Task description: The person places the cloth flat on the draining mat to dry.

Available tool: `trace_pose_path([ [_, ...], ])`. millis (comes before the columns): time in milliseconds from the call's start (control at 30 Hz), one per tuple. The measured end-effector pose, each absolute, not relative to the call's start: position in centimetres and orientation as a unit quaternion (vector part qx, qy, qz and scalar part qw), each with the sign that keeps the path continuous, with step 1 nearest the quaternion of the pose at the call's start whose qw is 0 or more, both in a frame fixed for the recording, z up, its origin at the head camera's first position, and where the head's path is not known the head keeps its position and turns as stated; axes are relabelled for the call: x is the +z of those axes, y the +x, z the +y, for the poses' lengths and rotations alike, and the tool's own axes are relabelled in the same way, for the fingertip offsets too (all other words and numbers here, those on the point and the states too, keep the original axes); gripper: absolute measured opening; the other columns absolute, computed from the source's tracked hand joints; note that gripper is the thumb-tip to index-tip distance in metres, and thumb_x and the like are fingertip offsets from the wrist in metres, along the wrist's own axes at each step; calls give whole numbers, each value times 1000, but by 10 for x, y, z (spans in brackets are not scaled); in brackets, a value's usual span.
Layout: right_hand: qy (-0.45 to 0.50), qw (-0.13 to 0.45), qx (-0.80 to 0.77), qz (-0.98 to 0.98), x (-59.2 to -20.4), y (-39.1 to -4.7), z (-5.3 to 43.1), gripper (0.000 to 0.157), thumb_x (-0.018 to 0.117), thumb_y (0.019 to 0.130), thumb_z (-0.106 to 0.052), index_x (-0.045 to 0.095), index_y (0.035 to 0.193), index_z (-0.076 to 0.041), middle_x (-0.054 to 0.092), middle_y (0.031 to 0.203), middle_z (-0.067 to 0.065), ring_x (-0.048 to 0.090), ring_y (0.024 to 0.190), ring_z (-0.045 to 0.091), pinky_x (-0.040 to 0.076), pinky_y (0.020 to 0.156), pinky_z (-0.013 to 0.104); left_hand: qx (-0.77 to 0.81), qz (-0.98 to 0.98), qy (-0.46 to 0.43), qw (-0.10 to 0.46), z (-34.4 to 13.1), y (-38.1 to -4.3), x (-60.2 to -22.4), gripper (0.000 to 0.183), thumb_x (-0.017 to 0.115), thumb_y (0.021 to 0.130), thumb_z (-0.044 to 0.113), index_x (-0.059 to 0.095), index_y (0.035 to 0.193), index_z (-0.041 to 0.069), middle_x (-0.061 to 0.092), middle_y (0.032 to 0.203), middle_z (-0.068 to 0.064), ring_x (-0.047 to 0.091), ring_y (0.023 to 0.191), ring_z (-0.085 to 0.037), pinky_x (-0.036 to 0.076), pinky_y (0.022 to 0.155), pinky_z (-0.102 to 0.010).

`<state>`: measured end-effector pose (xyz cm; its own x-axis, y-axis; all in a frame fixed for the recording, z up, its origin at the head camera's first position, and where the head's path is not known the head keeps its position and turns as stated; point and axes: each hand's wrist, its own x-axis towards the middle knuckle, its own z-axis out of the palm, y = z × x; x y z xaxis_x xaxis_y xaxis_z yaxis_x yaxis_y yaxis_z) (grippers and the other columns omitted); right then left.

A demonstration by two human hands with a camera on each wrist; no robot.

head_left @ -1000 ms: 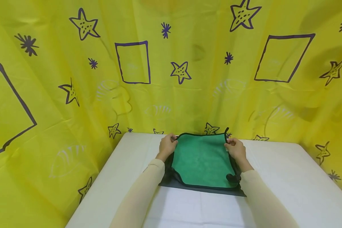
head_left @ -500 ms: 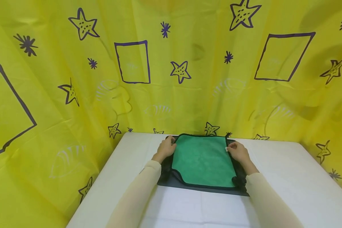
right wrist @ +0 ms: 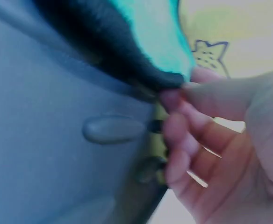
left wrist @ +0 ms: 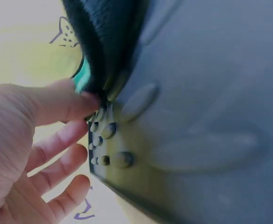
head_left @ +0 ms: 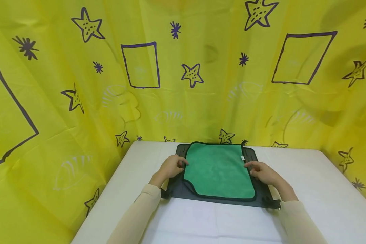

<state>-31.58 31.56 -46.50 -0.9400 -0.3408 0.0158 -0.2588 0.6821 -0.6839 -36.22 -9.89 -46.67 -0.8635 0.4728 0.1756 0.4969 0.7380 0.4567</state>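
A green cloth [head_left: 218, 171] with a black border lies over a dark grey mat [head_left: 213, 201] that has raised oval and round bumps. My left hand [head_left: 170, 166] is at the middle of the cloth's left edge, its thumb and forefinger pinching the border; the other fingers stand loosely bent beside the mat's edge in the left wrist view. Across from it, my right hand [head_left: 263, 172] pinches the right border between thumb and forefinger, just below a small white tag [head_left: 242, 158]. The cloth's near left corner is folded inward.
A white table [head_left: 311, 183] carries the mat, whose margins show around the cloth. Behind and at both sides hangs a yellow curtain [head_left: 167, 101] printed with stars and frames. Black wrist straps [head_left: 166, 194] overlap the mat's near corners.
Both hands have moved from near the cloth's far corners down along its sides, toward me and outward. The cloth's near right corner and the mat's far corners now show.
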Motion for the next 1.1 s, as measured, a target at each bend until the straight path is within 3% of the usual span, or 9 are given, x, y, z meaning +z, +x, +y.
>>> trace_pose_path([
  [67,-190,82,-379,902,-463,-309,318,39,48,92,4,53,131,-3,56,86,12,45,68,11,40,57,25,-245,-929,-275,9,-101,-357,-468,30,70,82,4,74,107,22,60,83,1,50,78,-12,43,71,-26],
  [200,-244,110,-391,881,-460,-300,321,47,51,85,10,54,130,-2,55,92,14,46,76,10,40,61,24,-257,-920,-296,-23,-104,-347,-467,31,73,80,4,75,104,22,60,82,2,49,77,-11,43,69,-24],
  [400,-255,151,-404,865,-461,-296,321,23,58,91,-5,67,112,-7,63,119,17,55,95,7,48,78,20,-310,-900,-301,-61,-106,-337,-463,20,78,79,12,77,94,25,64,88,6,53,79,-8,46,66,-21],
  [500,-245,157,-415,862,-462,-294,321,20,59,92,-10,69,109,-8,65,114,13,54,91,4,47,76,21,-329,-894,-299,-59,-106,-333,-463,14,78,80,17,77,92,24,63,88,6,55,82,-8,47,69,-22],
  [733,-222,160,-437,857,-456,-290,324,21,58,93,-12,68,111,-7,58,84,1,50,69,6,44,60,26,-361,-888,-285,-19,-112,-334,-457,12,75,83,19,74,95,16,66,89,2,61,82,-9,51,73,-24],
  [1000,-201,155,-438,863,-444,-289,320,21,60,94,-24,67,103,-7,57,81,13,53,68,15,47,60,30,-361,-888,-282,-35,-121,-337,-454,11,72,86,23,72,96,17,70,93,1,63,86,-11,53,76,-28],
  [1100,-200,163,-426,867,-447,-287,320,21,61,94,-25,67,102,-6,57,80,9,52,68,12,46,61,30,-356,-891,-278,-55,-122,-336,-456,9,71,87,23,72,94,18,71,94,2,63,87,-11,53,76,-29],
])
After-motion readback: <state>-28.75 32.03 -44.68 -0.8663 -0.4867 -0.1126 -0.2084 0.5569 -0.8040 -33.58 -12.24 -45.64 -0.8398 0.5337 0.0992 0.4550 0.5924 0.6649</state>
